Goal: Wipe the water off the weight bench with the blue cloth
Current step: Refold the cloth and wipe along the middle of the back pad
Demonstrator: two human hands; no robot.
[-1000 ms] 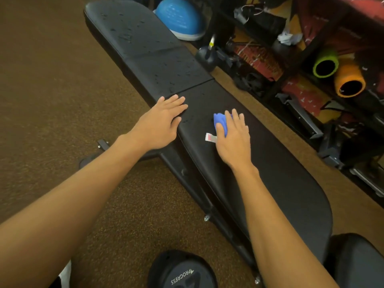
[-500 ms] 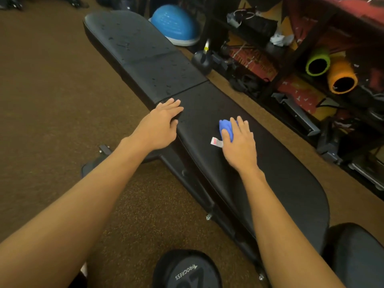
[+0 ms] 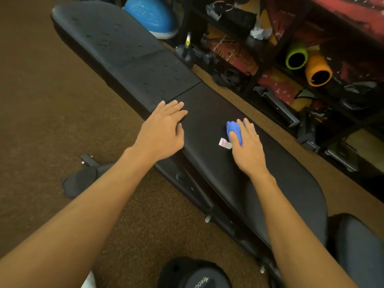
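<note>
A long black padded weight bench runs from the far left to the near right. Water drops speckle its far backrest section; the near seat pad looks dry. My right hand presses a bunched blue cloth flat on the seat pad, with the cloth's white tag sticking out to the left. My left hand lies flat, fingers together, on the bench's left edge just below the seam between the two pads.
Brown carpet covers the floor to the left. A blue balance dome sits behind the bench. Along the right, a dark rack holds green and orange foam rollers and other gear. A black weight plate lies at my feet.
My right hand and the blue cloth slid slightly toward me and rightward along the seat pad. My left hand stayed on the bench edge.
</note>
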